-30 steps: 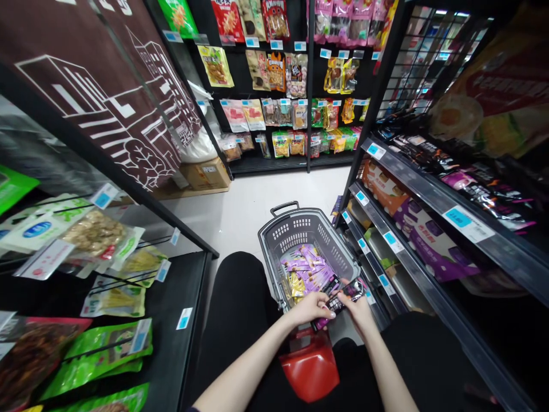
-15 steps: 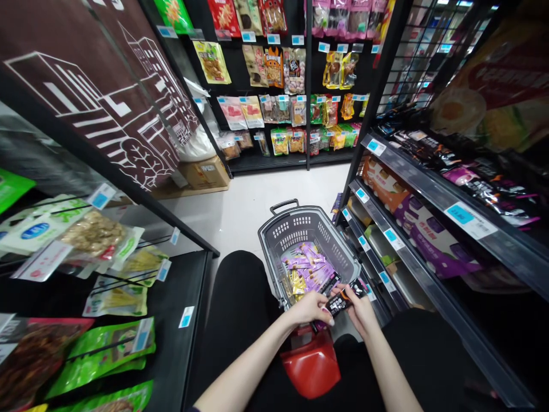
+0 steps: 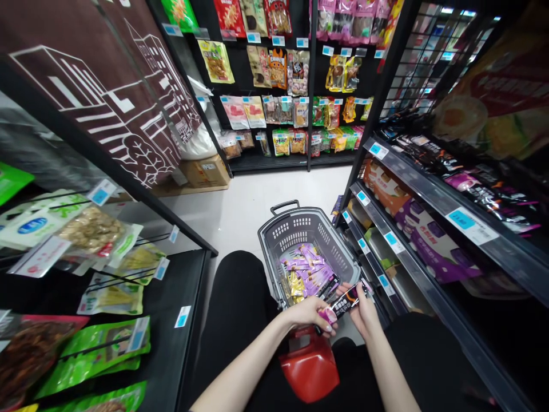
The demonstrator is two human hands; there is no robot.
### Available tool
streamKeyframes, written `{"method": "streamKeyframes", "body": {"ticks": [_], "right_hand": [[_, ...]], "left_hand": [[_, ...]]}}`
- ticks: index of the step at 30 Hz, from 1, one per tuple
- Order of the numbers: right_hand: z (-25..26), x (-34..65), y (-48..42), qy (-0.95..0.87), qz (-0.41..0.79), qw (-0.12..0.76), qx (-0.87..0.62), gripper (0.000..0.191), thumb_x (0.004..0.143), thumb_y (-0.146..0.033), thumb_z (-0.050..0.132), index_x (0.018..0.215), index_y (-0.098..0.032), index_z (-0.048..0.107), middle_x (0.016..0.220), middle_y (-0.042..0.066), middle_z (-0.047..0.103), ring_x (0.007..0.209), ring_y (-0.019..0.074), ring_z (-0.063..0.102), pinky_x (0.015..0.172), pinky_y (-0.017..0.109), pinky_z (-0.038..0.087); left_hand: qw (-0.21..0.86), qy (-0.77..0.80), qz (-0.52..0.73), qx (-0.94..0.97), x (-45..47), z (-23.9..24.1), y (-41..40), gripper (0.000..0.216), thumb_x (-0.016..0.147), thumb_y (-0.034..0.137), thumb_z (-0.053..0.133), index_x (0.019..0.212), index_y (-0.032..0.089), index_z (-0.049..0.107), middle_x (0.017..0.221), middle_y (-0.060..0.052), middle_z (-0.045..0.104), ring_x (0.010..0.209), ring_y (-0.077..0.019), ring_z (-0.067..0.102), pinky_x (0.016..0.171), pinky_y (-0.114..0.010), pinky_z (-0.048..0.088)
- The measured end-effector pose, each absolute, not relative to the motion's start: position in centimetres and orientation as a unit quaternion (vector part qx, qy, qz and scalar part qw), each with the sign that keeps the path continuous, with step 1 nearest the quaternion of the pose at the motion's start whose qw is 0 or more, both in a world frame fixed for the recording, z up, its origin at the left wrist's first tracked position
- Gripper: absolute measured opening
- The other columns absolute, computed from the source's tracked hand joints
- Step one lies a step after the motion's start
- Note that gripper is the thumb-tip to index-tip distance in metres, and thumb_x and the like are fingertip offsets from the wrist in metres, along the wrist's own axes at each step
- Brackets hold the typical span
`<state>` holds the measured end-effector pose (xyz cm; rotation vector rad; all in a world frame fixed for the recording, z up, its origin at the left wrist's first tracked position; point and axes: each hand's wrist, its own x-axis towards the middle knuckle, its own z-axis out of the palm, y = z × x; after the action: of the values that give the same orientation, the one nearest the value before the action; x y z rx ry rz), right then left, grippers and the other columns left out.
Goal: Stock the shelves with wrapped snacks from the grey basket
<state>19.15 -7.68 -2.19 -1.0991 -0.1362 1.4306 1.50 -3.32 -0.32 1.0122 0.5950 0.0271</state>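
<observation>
A small black snack packet with purple and orange print [image 3: 343,304] is stretched between my two hands, over the near end of a grey shopping basket [image 3: 270,237]. My left hand [image 3: 313,313] grips its purple end with the thumb on top. My right hand [image 3: 362,306] pinches the other end. Inside the basket lie purple snack packets [image 3: 309,264] in a loose pile, with yellow packets [image 3: 297,284] at its left side. A red scoop-shaped plastic piece [image 3: 309,366] sits below my hands, between my legs.
At right, a shelf holds black snack packets [image 3: 450,157], with purple and orange cartons [image 3: 424,229] below. Bagged foods [image 3: 98,229] hang on the left rack. Hanging snack bags [image 3: 259,66] cover the back display. A cardboard box [image 3: 206,173] sits on the floor.
The packet has turned in my hands, and its purple end now shows by my left thumb. My right hand has shifted slightly to the right. The basket stays in place.
</observation>
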Motion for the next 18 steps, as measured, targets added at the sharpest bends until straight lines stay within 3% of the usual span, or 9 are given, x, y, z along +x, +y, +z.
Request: {"method": "streamKeyframes", "body": {"ticks": [8, 13, 16, 18], "right_hand": [[-2.3, 20.2, -7.5, -0.064, 0.567, 0.665, -0.481, 0.041, 0.067, -0.052, 0.066, 0.086, -0.016, 0.066, 0.087, 0.009, 0.07, 0.084, 0.0226, 0.065, 0.076, 0.037, 0.053], [-1.8, 20.9, -7.6, -0.101, 0.577, 0.647, -0.488, 0.039, 0.064, -0.046, 0.071, 0.09, -0.018, 0.065, 0.093, 0.008, 0.068, 0.078, 0.0203, 0.064, 0.056, 0.03, 0.053], [-2.3, 21.4, -7.7, -0.132, 0.545, 0.624, -0.544, 0.033, 0.056, -0.037, 0.079, 0.077, -0.016, 0.065, 0.066, 0.001, 0.064, 0.049, 0.009, 0.054, 0.036, 0.016, 0.039], [-2.6, 21.8, -7.8, -0.155, 0.514, 0.619, -0.572, 0.029, 0.054, -0.036, 0.08, 0.063, -0.015, 0.062, 0.042, -0.007, 0.048, 0.032, 0.0025, 0.036, 0.029, 0.013, 0.023]], "left_hand": [[0.778, 0.41, 0.082, 0.468, 1.7, 0.0, -2.3, 0.039, 0.052, 0.036, 0.077, 0.077, 0.009, 0.064, 0.058, -0.004, 0.065, 0.06, -0.0207, 0.065, 0.059, -0.031, 0.052], [0.756, 0.451, 0.217, 0.421, 1.1, 0.0, -0.7, 0.047, 0.057, 0.043, 0.074, 0.087, 0.012, 0.056, 0.063, -0.005, 0.066, 0.062, -0.0217, 0.066, 0.054, -0.029, 0.052], [0.774, 0.438, 0.24, 0.388, 0.3, 0.1, -0.1, 0.045, 0.064, 0.045, 0.07, 0.087, 0.01, 0.056, 0.07, -0.007, 0.067, 0.056, -0.0183, 0.065, 0.043, -0.021, 0.047], [0.786, 0.439, 0.259, 0.351, 0.0, 0.4, 0.1, 0.042, 0.068, 0.045, 0.067, 0.086, 0.008, 0.058, 0.073, -0.01, 0.067, 0.055, -0.0168, 0.065, 0.042, -0.02, 0.046]]}}
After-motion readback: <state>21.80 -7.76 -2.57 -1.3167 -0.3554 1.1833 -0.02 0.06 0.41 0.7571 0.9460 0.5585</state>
